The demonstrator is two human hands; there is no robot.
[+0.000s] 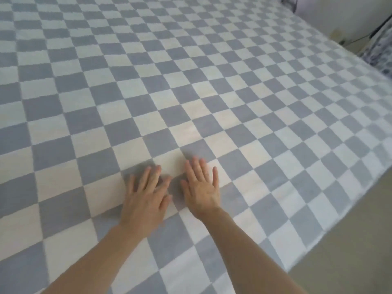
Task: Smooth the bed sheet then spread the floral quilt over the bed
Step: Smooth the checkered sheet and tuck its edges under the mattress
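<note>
A grey-and-cream chequered bed sheet covers the whole bed and lies mostly flat. My left hand rests palm down on the sheet near the front middle, fingers straight and spread. My right hand lies flat beside it, a small gap between the two, fingers straight. A dark-and-white patterned fabric, possibly the floral quilt, shows at the right edge beyond the bed; only a part of it is in view.
The bed's right edge runs diagonally, with beige floor beyond it. A pale wall stands at the far right corner, with a dark cable and a socket low on it.
</note>
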